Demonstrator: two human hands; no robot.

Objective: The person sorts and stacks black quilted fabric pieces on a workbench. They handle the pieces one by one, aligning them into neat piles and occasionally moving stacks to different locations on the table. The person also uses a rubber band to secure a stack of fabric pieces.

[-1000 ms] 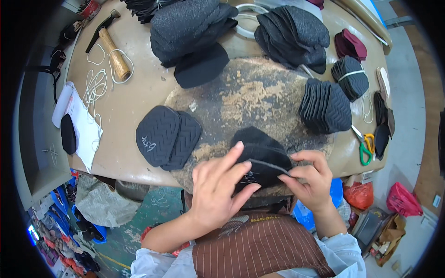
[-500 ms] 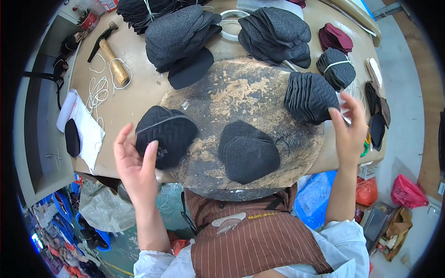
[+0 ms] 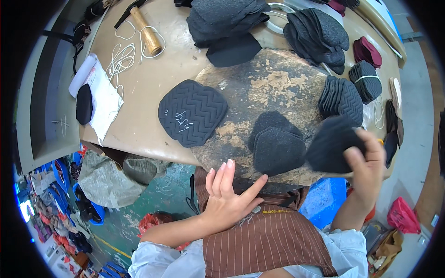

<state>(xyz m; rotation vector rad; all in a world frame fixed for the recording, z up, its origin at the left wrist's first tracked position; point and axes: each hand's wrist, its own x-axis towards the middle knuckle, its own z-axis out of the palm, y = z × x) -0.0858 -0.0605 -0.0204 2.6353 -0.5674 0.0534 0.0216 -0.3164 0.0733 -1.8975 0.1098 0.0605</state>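
Note:
My right hand (image 3: 368, 160) pinches a black rounded fabric piece (image 3: 331, 144) over the right of the worn round board (image 3: 273, 83); the piece is blurred by motion. My left hand (image 3: 232, 192) is open, fingers spread, at the board's front edge. Its index fingertip is just below a small pile of black felt-like pieces (image 3: 279, 150), whether touching I cannot tell. Black quilted pieces (image 3: 192, 111) with a zigzag pattern and white handwritten marks lie overlapping at the board's left edge. A fanned stack of similar zigzag pieces (image 3: 342, 99) stands beyond my right hand.
Larger piles of dark pieces (image 3: 227, 21) (image 3: 317, 37) lie at the back, beside a tape roll (image 3: 274, 21). A tied bundle (image 3: 366, 82) and maroon pieces (image 3: 367, 52) sit at the right. White cord (image 3: 121, 61), a wooden-handled hammer (image 3: 147, 34) and paper (image 3: 103, 104) are on the left.
The quilted piece my left hand held now lies at the board's left, and that hand has moved right to the front edge. My right hand came nearer from the zigzag stack, holding a piece.

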